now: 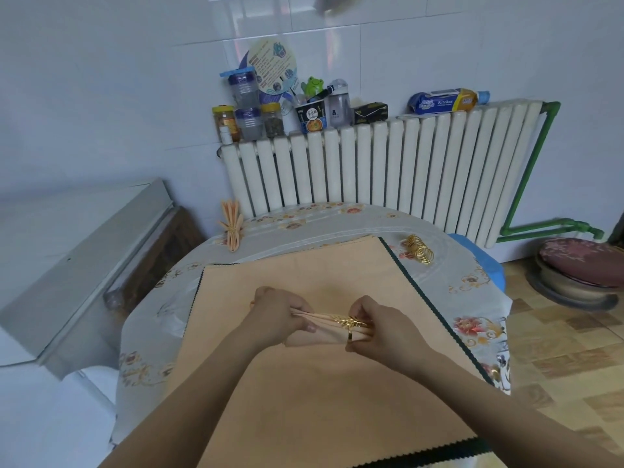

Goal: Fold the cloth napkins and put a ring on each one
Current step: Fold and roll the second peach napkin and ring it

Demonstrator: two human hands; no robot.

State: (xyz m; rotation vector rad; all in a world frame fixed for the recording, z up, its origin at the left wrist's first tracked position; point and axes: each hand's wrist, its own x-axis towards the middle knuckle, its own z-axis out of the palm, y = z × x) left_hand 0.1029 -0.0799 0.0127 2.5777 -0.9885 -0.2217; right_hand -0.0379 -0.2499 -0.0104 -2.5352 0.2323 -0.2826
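Mid-desk: my left hand (282, 314) pinches one end of the pleated napkin (324, 327); my right hand (378, 327) holds the gold ring (353, 324) around it, partway along. Both grips clamped. One finished napkin (231, 228) lies at 11 o'clock. Spare rings (418, 248) sit at 1 o'clock. Flat napkins (337, 400) underneath are unfolded; count unclear. Judged: early.

This is a home, likely a kitchen or dining corner. White wall tiles (439, 45) back a white ribbed radiator (388, 167) topped with food jars (250, 119), beside a round table with a floral plastic cover (304, 217).
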